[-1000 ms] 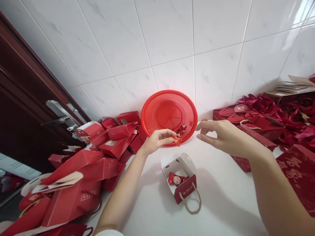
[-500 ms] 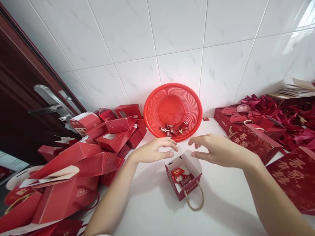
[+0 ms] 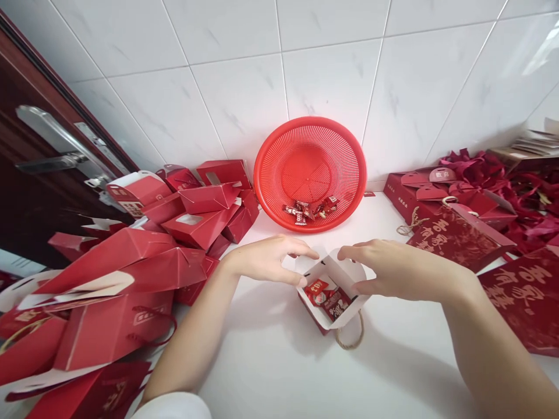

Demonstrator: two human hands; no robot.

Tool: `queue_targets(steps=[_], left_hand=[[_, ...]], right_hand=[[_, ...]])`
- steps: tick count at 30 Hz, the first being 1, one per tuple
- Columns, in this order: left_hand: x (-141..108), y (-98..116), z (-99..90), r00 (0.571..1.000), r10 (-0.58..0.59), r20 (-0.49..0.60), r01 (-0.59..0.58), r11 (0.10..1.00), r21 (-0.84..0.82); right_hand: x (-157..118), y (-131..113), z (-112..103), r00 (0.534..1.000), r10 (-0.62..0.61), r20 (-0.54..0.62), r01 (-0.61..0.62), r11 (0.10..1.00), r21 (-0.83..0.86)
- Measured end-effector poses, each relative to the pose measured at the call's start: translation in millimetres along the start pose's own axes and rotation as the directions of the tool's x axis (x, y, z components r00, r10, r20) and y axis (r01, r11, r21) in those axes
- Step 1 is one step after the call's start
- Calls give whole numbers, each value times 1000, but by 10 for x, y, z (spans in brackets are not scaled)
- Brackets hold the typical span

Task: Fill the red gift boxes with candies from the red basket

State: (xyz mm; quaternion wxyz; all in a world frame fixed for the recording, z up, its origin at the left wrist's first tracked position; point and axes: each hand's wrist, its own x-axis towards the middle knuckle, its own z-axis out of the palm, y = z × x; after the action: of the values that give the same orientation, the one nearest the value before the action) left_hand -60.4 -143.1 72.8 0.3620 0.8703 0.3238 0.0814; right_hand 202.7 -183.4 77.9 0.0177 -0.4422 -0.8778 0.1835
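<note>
A small red gift box point(image 3: 317, 317) with a white inside stands on the white table in front of me, its top flaps up. Inside it lie wrapped candies point(image 3: 325, 297), red and dark. My left hand point(image 3: 273, 259) is at the box's left and back edge, thumb at the rim and fingers bent over the flap. On the other side, my right hand point(image 3: 384, 270) holds the right flap, its thumb by the opening. A twisted rope handle point(image 3: 351, 346) hangs down at the box's front right.
A red plastic colander point(image 3: 310, 227) leans against the tiled wall, a few candies point(image 3: 301, 214) in its lower part. Red boxes point(image 3: 144, 256) pile up on the left by the door handle point(image 3: 65, 137). Flat red bags point(image 3: 524, 297) and ribbons point(image 3: 471, 177) lie on the right.
Both hands have come down from above onto the box's flaps. The flaps stand spread wider, and more of the candies shows. The view has tilted slightly downward.
</note>
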Motion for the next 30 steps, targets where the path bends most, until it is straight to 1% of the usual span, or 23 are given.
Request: queue_targets(steps=[5,10,12,16,19,21,26,30], left_hand=[[-29,14,26,999,-32,-2,32,998,62],[-27,46,44,996,-6,-89,11,998,64],[-28,70,39,993,8,-116,-2,999,52],[-37,93,32,991,22,-129,-15,999,52],[-38,69,35,993,36,-109,-31,998,47],[-29,46,37,996,39,-86,-35,998,45],[4,45,25,1000,-4,17,3,999,47],[1,79,8,998,46,53,-49,998,50]], right_hand=[[-38,-81,-54,1000,-31,-1,31,999,-12],[-114,-123,-156,1000,-20,2,20,1000,18],[-143,-113,-177,1000,-22,-21,23,999,42],[-194,-71,-178,995,-78,-68,82,994,71],[-208,-51,-164,994,-90,-66,95,993,75],[-195,-40,-151,997,-65,-48,68,996,60],[-140,-1,-118,1000,7,12,-7,1000,15],[-157,-17,-115,999,10,39,-11,1000,4]])
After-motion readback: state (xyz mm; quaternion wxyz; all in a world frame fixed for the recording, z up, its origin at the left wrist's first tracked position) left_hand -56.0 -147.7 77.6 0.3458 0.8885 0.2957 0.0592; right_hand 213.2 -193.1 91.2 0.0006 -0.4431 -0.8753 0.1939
